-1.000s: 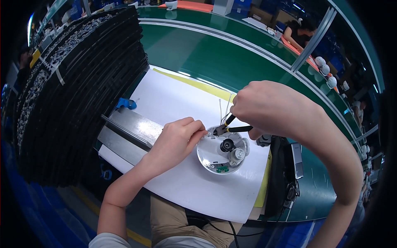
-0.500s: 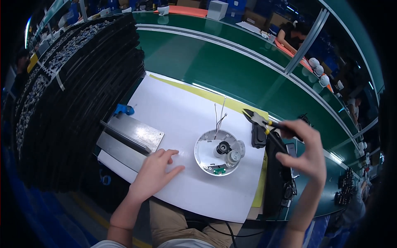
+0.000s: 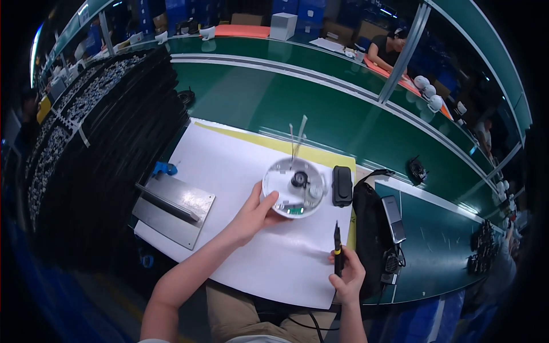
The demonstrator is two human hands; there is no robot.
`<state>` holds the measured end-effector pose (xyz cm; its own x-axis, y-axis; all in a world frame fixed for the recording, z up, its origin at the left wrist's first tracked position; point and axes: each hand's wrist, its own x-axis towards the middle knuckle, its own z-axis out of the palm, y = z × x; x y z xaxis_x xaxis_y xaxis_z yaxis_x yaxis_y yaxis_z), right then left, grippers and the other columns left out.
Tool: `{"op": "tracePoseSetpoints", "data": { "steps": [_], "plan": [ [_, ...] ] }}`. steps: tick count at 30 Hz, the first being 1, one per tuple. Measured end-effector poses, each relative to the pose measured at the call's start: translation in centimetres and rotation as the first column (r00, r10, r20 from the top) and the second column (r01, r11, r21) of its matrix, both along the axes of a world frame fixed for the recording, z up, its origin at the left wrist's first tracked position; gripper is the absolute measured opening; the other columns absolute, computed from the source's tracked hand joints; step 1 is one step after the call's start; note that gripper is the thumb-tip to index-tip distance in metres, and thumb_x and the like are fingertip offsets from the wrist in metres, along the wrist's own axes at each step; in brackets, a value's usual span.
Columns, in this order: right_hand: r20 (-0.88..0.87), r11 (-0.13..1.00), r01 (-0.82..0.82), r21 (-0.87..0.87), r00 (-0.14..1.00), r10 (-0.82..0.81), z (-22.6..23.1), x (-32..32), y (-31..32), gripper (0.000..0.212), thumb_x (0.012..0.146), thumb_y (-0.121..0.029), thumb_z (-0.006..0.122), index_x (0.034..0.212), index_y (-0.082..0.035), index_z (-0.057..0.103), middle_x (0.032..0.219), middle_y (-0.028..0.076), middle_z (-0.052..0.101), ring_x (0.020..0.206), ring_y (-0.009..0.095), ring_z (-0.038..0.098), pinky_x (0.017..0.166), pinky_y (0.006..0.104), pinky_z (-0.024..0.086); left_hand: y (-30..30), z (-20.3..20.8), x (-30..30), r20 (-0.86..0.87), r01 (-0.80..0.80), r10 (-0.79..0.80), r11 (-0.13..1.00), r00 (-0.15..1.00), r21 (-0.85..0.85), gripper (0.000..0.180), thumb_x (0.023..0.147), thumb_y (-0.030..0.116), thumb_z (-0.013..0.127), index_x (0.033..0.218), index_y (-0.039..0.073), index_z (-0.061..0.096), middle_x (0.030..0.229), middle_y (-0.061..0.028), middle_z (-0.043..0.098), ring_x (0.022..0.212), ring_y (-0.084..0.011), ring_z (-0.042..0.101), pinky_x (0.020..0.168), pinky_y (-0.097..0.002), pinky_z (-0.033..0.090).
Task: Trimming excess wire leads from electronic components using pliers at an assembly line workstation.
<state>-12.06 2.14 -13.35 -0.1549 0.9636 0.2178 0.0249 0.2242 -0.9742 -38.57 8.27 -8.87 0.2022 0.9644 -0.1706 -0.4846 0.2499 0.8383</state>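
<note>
My left hand is closed on the lower left rim of a round white camera housing, thumb on top and fingers beneath. Inside the housing are a black lens, a round grey part beside it and a small green circuit board. Thin wires rise from its far side. Nearer to me on the right, my right hand grips dark side cutters with yellow bands, jaws pointing up and away. The cutters are apart from the housing.
A metal plate with a bar lies on the white sheet at left, beside a tall stack of black trays. To the right are a black case, a black pouch and a grey device. Another person sits across the green bench.
My left hand has moved from the sheet to the housing and taken hold of its rim. My right hand has come down and nearer with the cutters, now pointing away.
</note>
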Motion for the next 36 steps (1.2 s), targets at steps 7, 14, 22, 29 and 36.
{"op": "tracePoseSetpoints", "data": {
  "steps": [7, 14, 22, 29, 36],
  "plan": [
    [0.241, 0.991, -0.097, 0.095, 0.968, 0.072, 2.6, -0.8, 0.0, 0.067, 0.060, -0.025, 0.074, 0.113, 0.008, 0.051, 0.101, 0.014, 0.055, 0.089, 0.021, 0.057, 0.082, 0.0298, 0.045, 16.4, 0.0, 3.9, -0.006, -0.122, 0.124, 0.982, 0.992, 0.146, 0.041, 0.097, 0.022, 0.033, 0.131, 0.006, 0.018, 0.122, -0.0205, 0.043, 0.107, -0.0301, 0.053, 0.089, -0.0387, 0.051],
    [0.349, 0.986, -0.101, 0.135, 0.936, 0.048, 3.2, -1.2, 0.1, 0.062, 0.057, -0.013, 0.074, 0.114, 0.004, 0.054, 0.099, 0.015, 0.059, 0.086, 0.022, 0.062, 0.081, 0.0304, 0.048, 27.5, -4.2, 8.2, 0.020, -0.059, 0.057, 0.991, 0.998, 0.118, 0.048, 0.095, 0.028, 0.040, 0.129, 0.004, 0.015, 0.121, -0.0226, 0.038, 0.090, -0.0313, 0.060, 0.078, -0.0377, 0.055],
    [0.369, 0.991, -0.049, 0.128, 0.929, -0.002, 3.4, -1.6, 0.5, 0.061, 0.059, -0.012, 0.074, 0.115, 0.004, 0.053, 0.098, 0.014, 0.059, 0.085, 0.020, 0.062, 0.081, 0.0296, 0.048, 19.0, 0.4, 3.8, -0.845, 0.098, 0.432, 0.871, 0.315, 0.481, 0.040, 0.086, 0.032, 0.056, 0.097, -0.007, 0.055, 0.076, -0.0202, 0.062, 0.080, -0.0325, 0.064, 0.071, -0.0395, 0.050],
    [0.374, 0.983, 0.020, 0.182, 0.923, -0.088, 2.9, -1.2, 0.3, 0.060, 0.061, -0.011, 0.074, 0.115, 0.002, 0.053, 0.098, 0.013, 0.059, 0.084, 0.019, 0.061, 0.079, 0.0290, 0.048, -6.5, 3.9, 1.6, -0.834, 0.155, 0.518, 0.855, -0.190, 0.496, 0.025, 0.082, 0.016, 0.061, 0.099, -0.002, 0.060, 0.084, -0.0163, 0.059, 0.080, -0.0319, 0.057, 0.072, -0.0400, 0.046],
    [0.385, 0.975, 0.009, 0.222, 0.918, -0.096, 2.7, -1.5, -0.4, 0.058, 0.062, -0.013, 0.075, 0.115, 0.002, 0.054, 0.097, 0.012, 0.059, 0.083, 0.019, 0.060, 0.078, 0.0284, 0.047, -11.8, -2.0, 0.8, -0.841, 0.076, 0.514, 0.857, -0.166, 0.509, 0.013, 0.081, 0.006, 0.059, 0.091, -0.002, 0.058, 0.083, -0.0147, 0.054, 0.080, -0.0317, 0.054, 0.070, -0.0394, 0.045]
  ]
}}
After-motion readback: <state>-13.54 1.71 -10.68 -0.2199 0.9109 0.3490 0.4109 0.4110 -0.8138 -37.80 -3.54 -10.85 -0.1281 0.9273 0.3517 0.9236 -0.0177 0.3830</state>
